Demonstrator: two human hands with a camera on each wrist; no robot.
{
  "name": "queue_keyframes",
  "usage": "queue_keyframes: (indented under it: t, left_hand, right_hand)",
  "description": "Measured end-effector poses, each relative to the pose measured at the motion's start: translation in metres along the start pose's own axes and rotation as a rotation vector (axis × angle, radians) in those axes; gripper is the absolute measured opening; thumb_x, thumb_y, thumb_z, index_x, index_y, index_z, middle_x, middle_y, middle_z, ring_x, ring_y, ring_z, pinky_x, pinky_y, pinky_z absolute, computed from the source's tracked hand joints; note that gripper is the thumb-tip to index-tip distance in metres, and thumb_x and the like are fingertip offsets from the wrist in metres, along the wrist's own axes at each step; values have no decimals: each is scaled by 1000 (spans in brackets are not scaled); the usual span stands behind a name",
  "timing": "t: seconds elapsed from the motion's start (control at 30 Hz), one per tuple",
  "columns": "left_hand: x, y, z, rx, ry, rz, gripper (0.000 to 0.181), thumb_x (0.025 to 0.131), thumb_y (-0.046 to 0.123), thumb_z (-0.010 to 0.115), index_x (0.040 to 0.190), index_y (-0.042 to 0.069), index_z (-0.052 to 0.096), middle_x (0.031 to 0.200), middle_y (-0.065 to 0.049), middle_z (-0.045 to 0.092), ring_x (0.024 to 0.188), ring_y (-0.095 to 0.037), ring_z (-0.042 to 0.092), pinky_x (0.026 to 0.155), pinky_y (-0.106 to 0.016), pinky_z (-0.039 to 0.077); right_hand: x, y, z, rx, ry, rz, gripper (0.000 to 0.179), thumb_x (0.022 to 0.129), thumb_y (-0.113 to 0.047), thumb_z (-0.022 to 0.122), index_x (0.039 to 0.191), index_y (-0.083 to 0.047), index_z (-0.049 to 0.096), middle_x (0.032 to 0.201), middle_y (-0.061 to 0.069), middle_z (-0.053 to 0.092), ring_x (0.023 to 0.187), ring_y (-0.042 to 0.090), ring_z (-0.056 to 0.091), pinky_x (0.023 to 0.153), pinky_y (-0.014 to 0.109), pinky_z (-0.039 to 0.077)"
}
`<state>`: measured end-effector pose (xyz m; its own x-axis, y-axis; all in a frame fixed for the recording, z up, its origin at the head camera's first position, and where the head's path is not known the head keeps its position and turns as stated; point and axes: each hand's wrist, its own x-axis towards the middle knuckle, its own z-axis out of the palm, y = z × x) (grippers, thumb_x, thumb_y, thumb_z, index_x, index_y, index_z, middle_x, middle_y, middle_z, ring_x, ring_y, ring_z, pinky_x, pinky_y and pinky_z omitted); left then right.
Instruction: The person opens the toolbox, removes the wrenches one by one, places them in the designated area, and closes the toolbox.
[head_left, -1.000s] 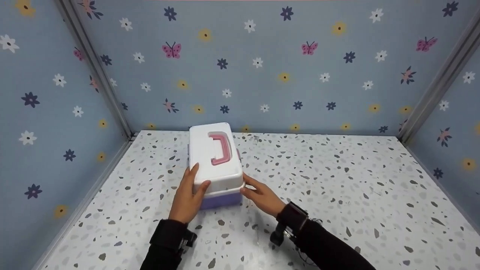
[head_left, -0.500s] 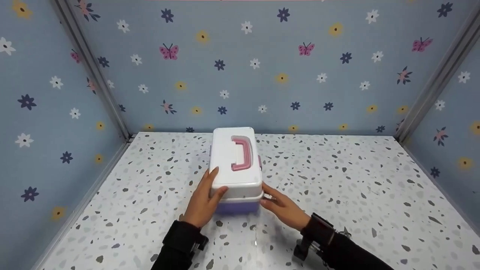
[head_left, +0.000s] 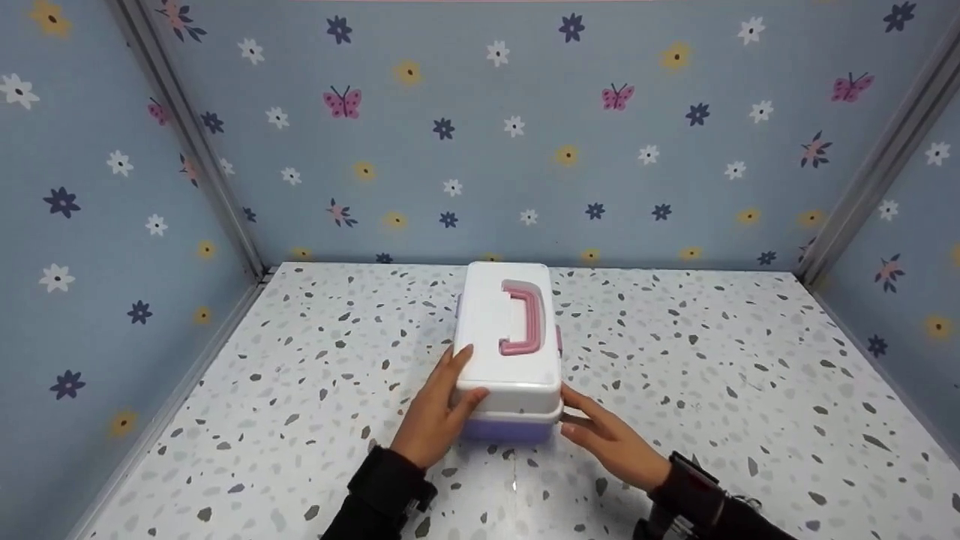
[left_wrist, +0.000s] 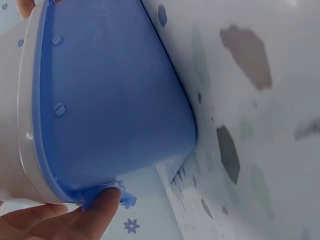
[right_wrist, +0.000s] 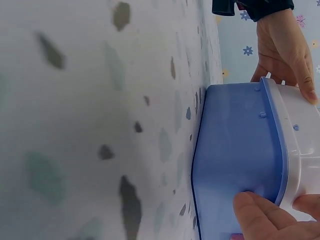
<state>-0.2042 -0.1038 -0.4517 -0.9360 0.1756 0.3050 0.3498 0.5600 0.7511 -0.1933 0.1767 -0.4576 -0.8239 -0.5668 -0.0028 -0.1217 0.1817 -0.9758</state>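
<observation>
A lidded storage box point(head_left: 487, 315) with a white lid, pink carry handle point(head_left: 531, 322) and purple base point(head_left: 506, 431) stands closed on the table. My left hand point(head_left: 431, 420) grips its near left corner, thumb across the front of the lid and fingers along the left side. Under the rim, the left fingers point(left_wrist: 102, 210) touch a protruding part of the base in the left wrist view. My right hand point(head_left: 619, 450) holds the near right corner. In the right wrist view, right fingers point(right_wrist: 260, 215) lie against the base and the lid's edge. A pink latch point(head_left: 559, 337) shows on the right side.
The speckled white tabletop point(head_left: 690, 375) extends to both sides of the box. A flowered blue back wall point(head_left: 517, 172) rises behind it, with matching side walls joined by grey metal posts point(head_left: 195, 142).
Both hands have slid the box rightward and slightly nearer across the table, from left of centre to about the middle. It has straightened a little, and the lid has stayed closed.
</observation>
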Motion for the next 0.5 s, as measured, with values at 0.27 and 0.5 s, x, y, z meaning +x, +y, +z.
queue_keyframes:
  t: [0.27, 0.5]
  left_hand:
    - [-7, 10, 11, 17, -38, 51, 68, 96, 49, 53, 153, 18, 33, 159, -23, 25, 143, -41, 33, 113, -57, 33]
    - [-13, 18, 16, 13, -80, 52, 68, 96, 52, 51, 153, 21, 33, 160, -21, 23, 144, -41, 31, 113, -59, 31]
  right_hand:
    - [-28, -1, -8, 0, -13, 50, 62, 105, -20, 42, 156, -2, 12, 157, 29, 21, 140, 46, 34, 113, 55, 35]
    - [-45, -3, -12, -5, -32, 27, 57, 106, -19, 39, 156, -4, 16, 157, 28, 23, 140, 46, 35, 111, 47, 40]
